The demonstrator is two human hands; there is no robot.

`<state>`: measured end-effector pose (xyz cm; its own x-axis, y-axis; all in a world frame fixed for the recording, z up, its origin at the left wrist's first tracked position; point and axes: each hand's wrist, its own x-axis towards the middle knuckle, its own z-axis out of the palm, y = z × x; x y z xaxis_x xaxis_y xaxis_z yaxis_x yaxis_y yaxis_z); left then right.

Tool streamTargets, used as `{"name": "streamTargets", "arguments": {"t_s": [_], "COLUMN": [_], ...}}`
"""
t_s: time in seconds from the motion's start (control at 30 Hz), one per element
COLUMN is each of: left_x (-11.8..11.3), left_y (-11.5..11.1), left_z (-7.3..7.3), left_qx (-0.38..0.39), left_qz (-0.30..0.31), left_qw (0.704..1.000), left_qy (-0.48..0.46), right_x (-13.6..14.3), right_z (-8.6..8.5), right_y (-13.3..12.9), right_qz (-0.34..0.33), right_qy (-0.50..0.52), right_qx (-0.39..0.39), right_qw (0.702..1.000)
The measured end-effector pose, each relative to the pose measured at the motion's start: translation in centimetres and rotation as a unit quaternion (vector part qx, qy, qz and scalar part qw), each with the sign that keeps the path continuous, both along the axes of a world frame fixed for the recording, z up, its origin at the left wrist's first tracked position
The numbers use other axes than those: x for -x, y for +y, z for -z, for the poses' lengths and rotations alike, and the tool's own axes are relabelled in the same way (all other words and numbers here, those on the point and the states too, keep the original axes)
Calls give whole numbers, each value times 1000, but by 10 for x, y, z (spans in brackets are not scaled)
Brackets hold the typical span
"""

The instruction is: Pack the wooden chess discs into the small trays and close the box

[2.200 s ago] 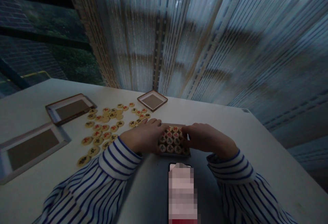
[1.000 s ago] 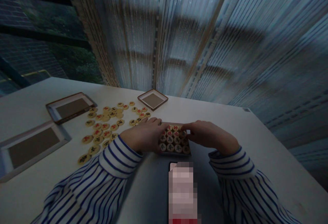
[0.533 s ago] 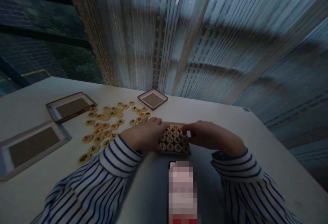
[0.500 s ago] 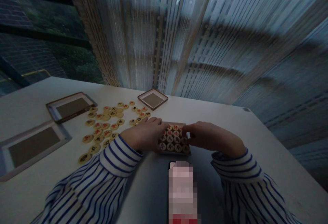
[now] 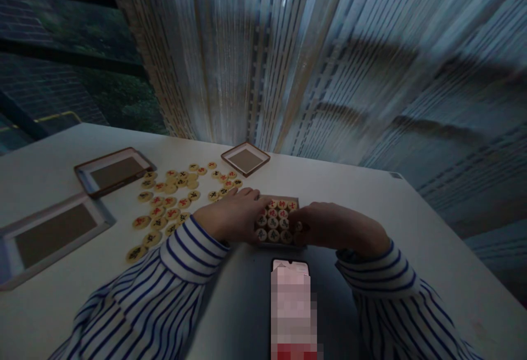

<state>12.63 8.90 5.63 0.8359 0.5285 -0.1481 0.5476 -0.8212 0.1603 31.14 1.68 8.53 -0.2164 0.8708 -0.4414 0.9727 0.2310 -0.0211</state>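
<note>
A small open box (image 5: 284, 198) stands in front of me, with xiangqi pieces (image 5: 273, 222) lying face up in rows, red characters at the back and black ones nearer me. My left hand (image 5: 236, 214) is wrapped round the box's left side, its fingers along the far left corner. At the right side of the box, my right hand (image 5: 333, 225) bends down over the end of the rows. Its thumb and fingertips close round a disc-shaped piece (image 5: 299, 226) in the right column. The hand covers part of that column and the box's right wall.
Several loose xiangqi pieces (image 5: 157, 223) are scattered left of my left hand. Two shallow trays, a brown-edged one (image 5: 82, 183) and a pale one (image 5: 105, 217), lie farther left. A small tray (image 5: 246, 174) sits at the back. A phone (image 5: 290, 277) lies before the box.
My right hand has moved down toward me, from the red back row to the black pieces at the right. My left hand stays on the box.
</note>
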Motion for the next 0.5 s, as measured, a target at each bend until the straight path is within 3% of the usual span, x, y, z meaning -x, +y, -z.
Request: {"name": "streamTargets", "arguments": {"t_s": [0.5], "left_x": [0], "left_y": [0], "left_z": [-1], "left_qx": [8], "left_qz": [-5], "left_qw": [1000], "left_qy": [10], "right_x": [4], "right_z": [-2], "right_y": [-1], "right_qz": [-1], "right_qy": [0], "right_qx": [8], "right_qw": [1000]}}
